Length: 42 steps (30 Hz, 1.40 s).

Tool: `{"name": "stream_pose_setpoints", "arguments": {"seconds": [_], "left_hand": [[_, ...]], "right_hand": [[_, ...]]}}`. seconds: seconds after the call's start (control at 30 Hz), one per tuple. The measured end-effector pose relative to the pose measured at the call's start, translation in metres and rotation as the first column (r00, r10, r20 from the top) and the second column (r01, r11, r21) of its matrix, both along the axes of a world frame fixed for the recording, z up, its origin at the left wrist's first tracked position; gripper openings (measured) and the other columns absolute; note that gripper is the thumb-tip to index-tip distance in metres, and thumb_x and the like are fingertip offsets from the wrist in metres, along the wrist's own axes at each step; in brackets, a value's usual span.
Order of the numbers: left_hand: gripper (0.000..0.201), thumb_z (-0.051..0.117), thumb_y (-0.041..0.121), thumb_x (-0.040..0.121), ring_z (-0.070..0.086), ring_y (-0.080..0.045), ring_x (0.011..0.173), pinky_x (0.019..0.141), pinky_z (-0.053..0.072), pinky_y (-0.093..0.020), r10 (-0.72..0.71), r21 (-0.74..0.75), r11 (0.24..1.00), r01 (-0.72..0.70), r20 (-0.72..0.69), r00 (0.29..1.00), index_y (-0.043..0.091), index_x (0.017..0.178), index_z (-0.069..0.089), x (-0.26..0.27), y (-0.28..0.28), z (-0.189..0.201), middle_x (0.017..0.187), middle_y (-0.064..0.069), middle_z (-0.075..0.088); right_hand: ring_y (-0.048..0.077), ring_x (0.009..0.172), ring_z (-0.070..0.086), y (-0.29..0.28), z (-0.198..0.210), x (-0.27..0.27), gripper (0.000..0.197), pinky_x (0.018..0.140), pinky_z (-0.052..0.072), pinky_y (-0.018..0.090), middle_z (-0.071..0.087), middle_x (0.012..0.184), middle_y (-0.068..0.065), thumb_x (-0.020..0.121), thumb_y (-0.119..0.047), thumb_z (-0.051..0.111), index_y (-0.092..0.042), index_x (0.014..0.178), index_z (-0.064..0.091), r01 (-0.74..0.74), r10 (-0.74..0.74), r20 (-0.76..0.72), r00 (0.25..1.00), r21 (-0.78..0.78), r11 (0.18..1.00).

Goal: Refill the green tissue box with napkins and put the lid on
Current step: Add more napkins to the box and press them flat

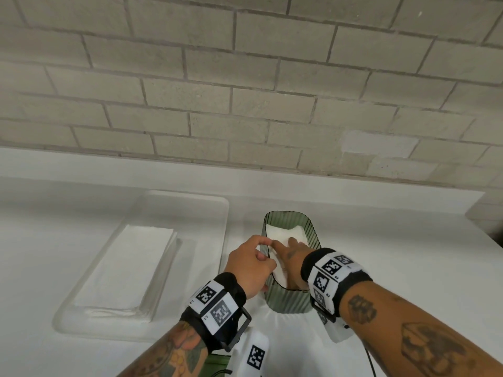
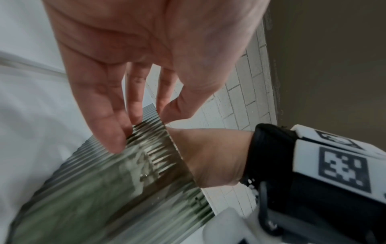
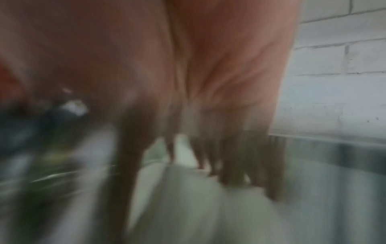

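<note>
Left hand (image 1: 250, 263) pinches the green tissue box (image 1: 313, 235) rim to steady it; right hand (image 1: 292, 258), fingers apparently spread, presses napkins (image 1: 280, 231) down inside.

No readable text; wristband (image 1: 215, 304) tags show only patterns.

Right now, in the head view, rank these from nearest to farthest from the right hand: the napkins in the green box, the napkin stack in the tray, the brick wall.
1. The napkins in the green box: directly under the right hand, which reaches inside.
2. The napkin stack: off to the left, in the clear tray.
3. The brick wall: behind the counter, farthest.
</note>
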<state>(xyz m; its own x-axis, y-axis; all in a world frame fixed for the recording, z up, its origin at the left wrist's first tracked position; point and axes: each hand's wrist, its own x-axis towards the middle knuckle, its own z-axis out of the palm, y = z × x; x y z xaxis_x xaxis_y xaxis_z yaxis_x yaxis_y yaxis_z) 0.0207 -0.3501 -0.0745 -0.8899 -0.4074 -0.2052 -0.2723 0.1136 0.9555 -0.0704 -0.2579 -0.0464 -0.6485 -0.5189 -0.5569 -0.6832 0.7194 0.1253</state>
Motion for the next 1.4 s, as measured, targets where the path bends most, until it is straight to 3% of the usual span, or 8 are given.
{"name": "stream_pose_setpoints", "arguments": {"seconds": [0.17,0.27,0.67,0.77,0.97,1.07,1.2,1.4], "left_hand": [[0.037,0.058,0.007,0.087,0.066,-0.026,0.09,0.063,0.062,-0.033,0.013,-0.008,1.0,-0.013,0.006,1.0,0.028,0.117,0.059,0.0,0.0,0.002,0.093,-0.003,0.055],[0.036,0.062,0.011,0.086,0.066,-0.024,0.091,0.069,0.062,-0.037,0.011,-0.018,1.0,-0.011,0.009,1.0,0.028,0.117,0.059,0.0,0.001,0.003,0.096,-0.003,0.058],[0.041,0.061,0.012,0.085,0.066,-0.023,0.09,0.072,0.061,-0.042,0.0,-0.03,1.0,0.001,0.031,1.0,0.027,0.123,0.056,-0.002,0.001,0.001,0.096,-0.002,0.059],[0.041,0.062,0.012,0.085,0.066,-0.02,0.085,0.071,0.062,-0.041,0.0,-0.032,0.999,0.001,0.031,1.0,0.027,0.123,0.056,-0.003,0.0,-0.001,0.093,0.001,0.058],[0.039,0.061,0.012,0.085,0.065,-0.018,0.08,0.074,0.061,-0.038,0.007,-0.031,0.999,-0.006,0.021,1.0,0.03,0.119,0.058,-0.002,-0.002,-0.002,0.091,0.004,0.058],[0.037,0.061,0.011,0.084,0.063,-0.017,0.075,0.076,0.06,-0.04,0.001,-0.047,0.999,0.0,0.003,1.0,0.029,0.117,0.058,0.0,-0.001,-0.001,0.083,0.008,0.057],[0.039,0.062,0.013,0.083,0.068,-0.025,0.087,0.078,0.06,-0.044,-0.01,-0.061,0.998,0.011,0.016,1.0,0.03,0.118,0.057,-0.001,-0.001,-0.001,0.083,0.008,0.056],[0.045,0.061,0.017,0.086,0.062,-0.02,0.084,0.082,0.057,-0.034,-0.081,-0.125,0.988,0.088,0.055,0.995,0.032,0.127,0.052,0.009,-0.016,0.005,0.099,0.007,0.057]], "right_hand": [[0.025,0.135,0.04,0.0,0.037,-0.022,0.101,0.106,0.041,0.04,0.035,0.152,0.001,0.072,-0.048,0.077,-0.03,0.152,0.017,0.002,0.011,0.121,0.993,-0.104,0.995],[0.026,0.142,0.033,-0.013,0.034,-0.026,0.101,0.112,0.035,0.041,0.028,0.157,0.005,0.076,-0.048,0.074,-0.025,0.154,0.014,-0.002,0.012,0.074,0.997,-0.141,0.99],[0.027,0.107,0.061,-0.041,0.009,-0.035,0.103,0.093,0.051,0.044,0.061,0.12,0.002,0.046,-0.067,0.08,-0.024,0.131,0.043,-0.092,0.094,-0.012,0.996,0.124,0.988],[0.026,0.104,0.062,-0.041,0.013,-0.032,0.098,0.092,0.052,0.043,0.062,0.117,0.002,0.049,-0.064,0.082,-0.023,0.13,0.044,-0.086,0.086,0.006,0.996,0.12,0.989],[0.025,0.13,0.046,-0.026,0.035,-0.026,0.104,0.104,0.043,0.044,0.044,0.146,0.002,0.063,-0.051,0.083,-0.023,0.147,0.028,-0.046,0.039,0.057,0.998,0.12,0.992],[0.027,0.131,0.044,-0.019,0.027,-0.02,0.112,0.103,0.044,0.042,0.036,0.149,0.006,0.065,-0.048,0.083,-0.025,0.151,0.014,-0.047,0.04,0.047,0.998,0.168,0.985],[0.028,0.132,0.044,-0.02,0.02,-0.018,0.121,0.104,0.045,0.043,0.03,0.152,0.008,0.066,-0.051,0.081,-0.025,0.153,0.002,-0.058,0.051,0.043,0.998,0.178,0.982],[0.025,0.136,0.04,-0.017,0.033,-0.016,0.112,0.107,0.041,0.038,0.031,0.154,0.004,0.068,-0.053,0.079,-0.026,0.153,0.011,-0.027,0.019,0.078,0.997,0.102,0.994]]}}
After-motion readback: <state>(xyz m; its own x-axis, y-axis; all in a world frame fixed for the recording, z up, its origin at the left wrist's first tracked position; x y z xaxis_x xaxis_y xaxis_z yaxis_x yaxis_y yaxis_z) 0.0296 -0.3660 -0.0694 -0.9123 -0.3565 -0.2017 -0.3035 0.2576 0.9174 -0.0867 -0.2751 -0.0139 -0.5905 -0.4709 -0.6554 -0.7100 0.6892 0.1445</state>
